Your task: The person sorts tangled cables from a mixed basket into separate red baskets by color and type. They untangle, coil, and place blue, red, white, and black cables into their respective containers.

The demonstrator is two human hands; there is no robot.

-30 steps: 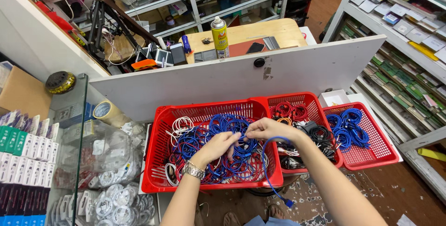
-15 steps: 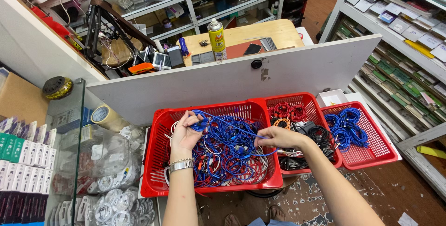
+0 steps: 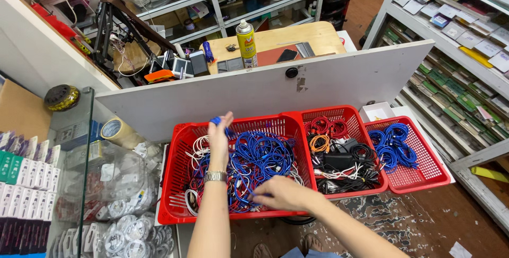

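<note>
While the left hand (image 3: 219, 137) lifts one end of a blue cable (image 3: 216, 121) toward the far rim of the big red basket (image 3: 175, 176), the fingers are pinched shut on that end, a wristwatch (image 3: 215, 176) showing on the forearm below. Nearer the body, the right hand (image 3: 282, 192) presses down into the tangle of blue cables (image 3: 262, 154), its fingers curled into the strands; whether they actually clamp a strand cannot be told from this angle. The raised cable runs from the left hand, up and away, down and back toward the right hand, so its long axis lies roughly front to back across the basket, slanting to the person's right. The left hand has the free end; the right hand sits closer to the knot, which lies between the two hands. White cables (image 3: 197, 146) and a few red ones are mixed into the same heap. Just beside it on the right stand a middle basket (image 3: 344, 116) of black, orange and red leads, and a smaller basket (image 3: 424, 168) holding coiled blue cables. A white panel (image 3: 265, 91) rises behind all three.
</note>
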